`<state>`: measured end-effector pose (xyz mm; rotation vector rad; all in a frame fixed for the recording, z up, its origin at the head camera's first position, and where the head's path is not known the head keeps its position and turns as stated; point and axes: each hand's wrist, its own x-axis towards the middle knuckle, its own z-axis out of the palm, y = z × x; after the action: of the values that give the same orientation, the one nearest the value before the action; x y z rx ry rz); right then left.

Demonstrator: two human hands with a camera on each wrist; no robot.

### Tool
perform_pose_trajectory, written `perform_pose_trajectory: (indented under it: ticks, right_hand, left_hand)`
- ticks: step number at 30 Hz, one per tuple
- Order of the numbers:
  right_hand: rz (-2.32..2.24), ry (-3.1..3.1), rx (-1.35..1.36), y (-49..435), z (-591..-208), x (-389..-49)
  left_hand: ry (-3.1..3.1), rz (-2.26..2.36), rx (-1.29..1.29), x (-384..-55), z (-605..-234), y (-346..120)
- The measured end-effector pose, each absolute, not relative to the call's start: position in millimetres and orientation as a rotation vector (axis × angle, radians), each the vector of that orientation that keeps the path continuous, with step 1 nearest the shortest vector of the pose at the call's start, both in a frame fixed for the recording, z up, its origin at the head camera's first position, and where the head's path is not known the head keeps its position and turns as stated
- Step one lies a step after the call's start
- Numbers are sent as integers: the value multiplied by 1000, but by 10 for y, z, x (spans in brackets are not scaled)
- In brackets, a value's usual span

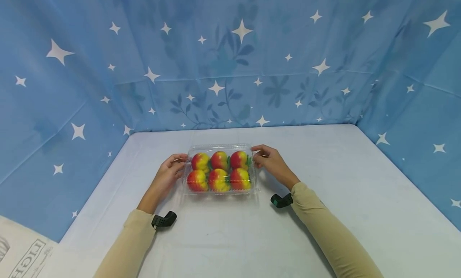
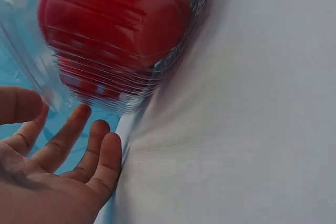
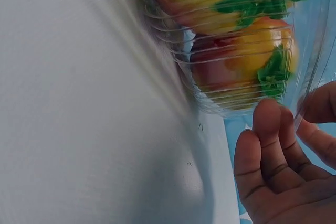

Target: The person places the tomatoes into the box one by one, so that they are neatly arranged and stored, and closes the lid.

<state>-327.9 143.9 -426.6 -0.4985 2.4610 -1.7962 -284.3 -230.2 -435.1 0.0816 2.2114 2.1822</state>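
A clear plastic clamshell box [image 1: 220, 193] sits on the table with its lid down over several red-and-yellow peaches [image 1: 219, 160]. Green leaves [image 3: 274, 74] show on the fruit in the right wrist view. My left hand [image 1: 167, 176] is at the box's left side, thumb and index finger pinching the rim near its back corner; the other fingers spread loosely beside the ribbed wall. On the opposite side my right hand [image 1: 271, 164] pinches the rim between thumb and index finger, its remaining fingers bent close to the wall.
A white cloth covers the table [image 1: 223, 238]. Blue curtain [image 1: 230, 62] with white stars hangs behind and along both sides. Printed cream fabric [image 1: 27, 254] lies at the lower left. Each sleeve carries a black wrist device [image 1: 164, 219].
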Motion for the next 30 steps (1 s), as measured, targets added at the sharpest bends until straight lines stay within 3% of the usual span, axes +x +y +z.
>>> perform_pose_trajectory:
  ticks: [19,30]
  right_hand:
    - [-1708,2562,-520,1332,-4248,-3201]
    - [-1699,2575,-544,1325,-4262,-3182]
  left_hand:
    - [2277,1672,437,-2267,-4159,-2533]
    - [2275,1686,520,-2170,-4110,-2497]
